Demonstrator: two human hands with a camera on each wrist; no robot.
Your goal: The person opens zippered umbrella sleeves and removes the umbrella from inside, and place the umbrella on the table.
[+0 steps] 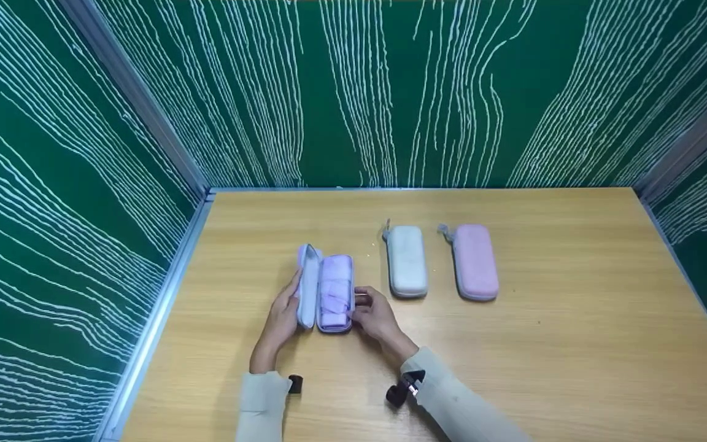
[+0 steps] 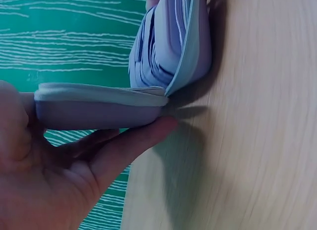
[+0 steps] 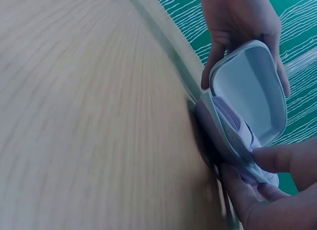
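A purple zip case (image 1: 334, 329) lies open on the table, its light-lined lid (image 1: 309, 301) raised on the left. My left hand (image 1: 281, 316) holds that lid from its outer side, the fingers spread along the purple shell (image 2: 99, 114). Inside the base sits a folded lilac item (image 1: 336, 285) with overlapping flaps; its kind is not clear. My right hand (image 1: 378, 316) pinches the right side wall of the base near its front end. In the right wrist view, the thumb (image 3: 277, 159) lies on the rim and the fingers stay outside.
A pale grey zip case (image 1: 407, 261) and a pink zip case (image 1: 476, 263) lie closed to the right, each with a pull tab at its far left corner. Green walls with white lines (image 1: 353, 92) border the wooden table (image 1: 574, 344) behind and at both sides.
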